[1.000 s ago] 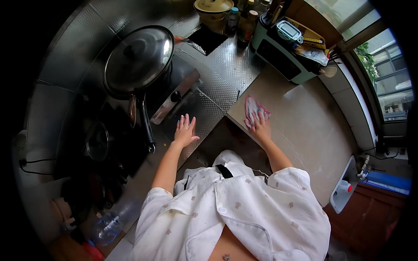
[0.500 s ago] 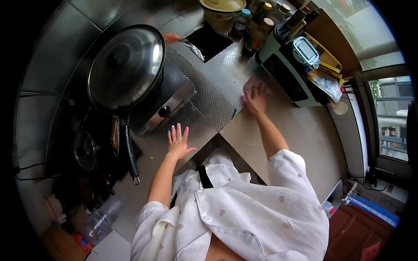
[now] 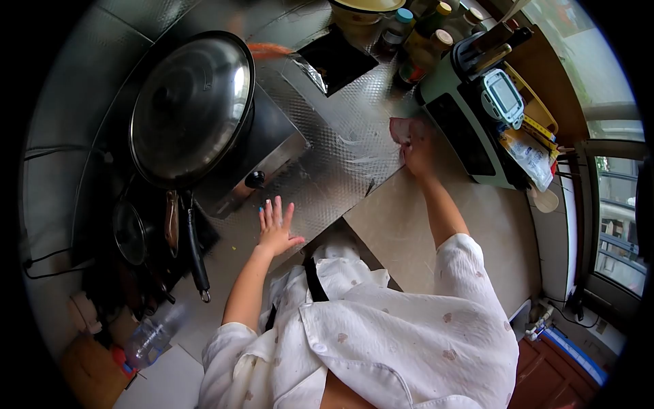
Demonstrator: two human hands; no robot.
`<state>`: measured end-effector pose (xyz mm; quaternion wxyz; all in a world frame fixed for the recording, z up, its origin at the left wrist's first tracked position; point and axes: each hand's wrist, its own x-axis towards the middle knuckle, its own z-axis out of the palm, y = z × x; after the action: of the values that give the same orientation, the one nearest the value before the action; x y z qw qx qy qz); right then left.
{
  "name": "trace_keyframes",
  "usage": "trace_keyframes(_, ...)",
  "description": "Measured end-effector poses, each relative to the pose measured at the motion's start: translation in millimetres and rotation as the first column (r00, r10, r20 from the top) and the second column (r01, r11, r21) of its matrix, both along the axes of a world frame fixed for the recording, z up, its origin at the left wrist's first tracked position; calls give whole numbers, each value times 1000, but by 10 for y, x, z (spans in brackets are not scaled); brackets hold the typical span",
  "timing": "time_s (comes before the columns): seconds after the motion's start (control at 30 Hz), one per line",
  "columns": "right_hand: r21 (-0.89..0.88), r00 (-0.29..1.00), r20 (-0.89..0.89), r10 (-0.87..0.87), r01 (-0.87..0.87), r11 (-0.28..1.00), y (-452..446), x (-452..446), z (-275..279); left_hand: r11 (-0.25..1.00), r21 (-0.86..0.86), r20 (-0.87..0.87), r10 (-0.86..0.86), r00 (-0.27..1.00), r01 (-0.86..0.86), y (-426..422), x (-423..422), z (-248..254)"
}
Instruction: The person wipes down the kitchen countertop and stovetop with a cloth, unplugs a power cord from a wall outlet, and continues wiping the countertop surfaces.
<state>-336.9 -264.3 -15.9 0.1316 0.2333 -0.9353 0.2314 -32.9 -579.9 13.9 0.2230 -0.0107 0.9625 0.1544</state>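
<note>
My right hand [image 3: 419, 155] is on a pinkish cloth [image 3: 403, 129], pressed to the worktop where the patterned foil sheet [image 3: 334, 178] meets the beige counter [image 3: 443, 225]. Its fingers are partly blurred, and the cloth sticks out past them. Pale wet-looking streaks show on the foil to its left. My left hand [image 3: 275, 229] is open with its fingers spread, holding nothing, above the foil's front edge near the stove knob [image 3: 255, 179].
A lidded pan [image 3: 194, 105] sits on the stove at left, its handles jutting forward. Bottles [image 3: 424, 58] and a dark flat packet [image 3: 335, 58] lie behind. A pale green appliance with a knife holder [image 3: 458, 116] stands right. A clear plastic jug [image 3: 146, 344] is lower left.
The view has turned slightly, shifting the appliance rightward in frame. My right hand has moved over the surface, showing more of the cloth beyond its fingers. My left hand stays spread.
</note>
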Motion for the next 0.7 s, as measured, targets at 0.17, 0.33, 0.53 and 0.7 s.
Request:
trace_keyframes(0.17, 98, 991, -135, -9, 22, 995, -1007, -107, 240, 999, -18, 83, 28, 996, -27, 19, -46, 42)
trace_keyframes(0.33, 32, 896, -14, 443, -443, 896, -1337, 547, 78, 1000, 1, 46, 23, 999, -23, 25, -25, 51)
trace_keyframes(0.53, 58, 983, -32, 179, -177, 983, -143, 154, 156, 1000, 4, 18, 16, 1000, -16, 27, -9, 15)
trace_keyframes(0.7, 246, 984, -177, 5, 40, 968, -679, -304, 324, 1000, -11, 61, 22, 998, -21, 15, -12, 13)
